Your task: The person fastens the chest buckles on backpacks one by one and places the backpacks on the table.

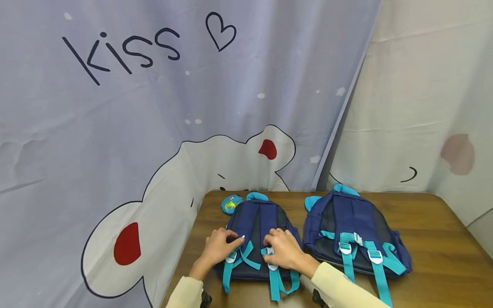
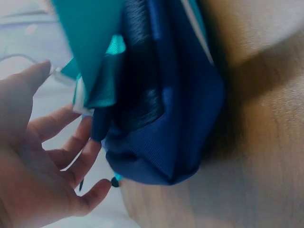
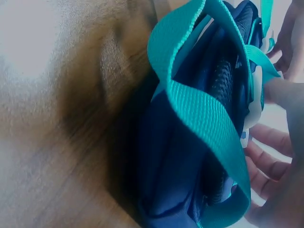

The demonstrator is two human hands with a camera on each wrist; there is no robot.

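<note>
A small navy backpack [image 1: 246, 219] with teal straps lies on the table, its shoulder straps facing up. Over its left strap, my left hand [image 1: 220, 248] pinches a white buckle piece [image 1: 243, 237] on a teal chest strap [image 1: 248, 258] between thumb and forefinger. My right hand [image 1: 286, 249] grips the other white buckle piece [image 1: 269, 250] on the right strap. The two pieces are apart. In the left wrist view the other fingers of the left hand [image 2: 52, 156] spread beside the bag. A teal webbing loop [image 3: 209, 118] hangs near the right hand [image 3: 275, 166].
To the right lies a larger navy backpack [image 1: 352, 214], its teal chest strap [image 1: 348, 236] joined by a white buckle. A round blue pouch [image 1: 231, 204] with a dinosaur picture sits at the back left. Behind the wooden table [image 1: 435, 239] hangs a printed curtain [image 1: 246, 85].
</note>
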